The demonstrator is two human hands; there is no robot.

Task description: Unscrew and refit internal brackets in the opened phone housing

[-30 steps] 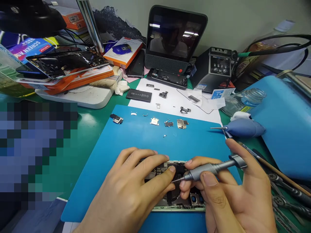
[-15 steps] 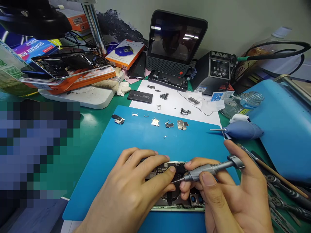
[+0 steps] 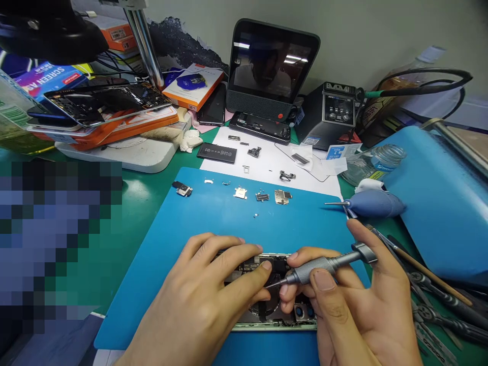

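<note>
An opened phone (image 3: 272, 316) with bare inner parts and a pale frame lies on the blue mat (image 3: 206, 216), partly covered by my hands. My left hand (image 3: 202, 295) bends over it, fingers at its far edge, the thumb and index finger close to the driver tip. In my right hand (image 3: 358, 315) is a grey precision screwdriver (image 3: 314, 270), tilted, its tip down among the phone's inner parts; the contact point is hard to see. Behind the phone lie small parts, among them a SIM reader (image 3: 240, 193) and a metal shield plate (image 3: 283, 197).
A black battery (image 3: 216, 153) and small modules lie on white paper (image 3: 263, 175). To the right are a blue air blower (image 3: 377, 204), a glass jar (image 3: 375, 165) and tweezers (image 3: 438, 317). A display (image 3: 272, 66) and a control box (image 3: 328, 114) stand behind.
The whole view has shifted slightly, so things sit a little further left. Both hands keep nearly the same pose, with the screwdriver tip still in the phone.
</note>
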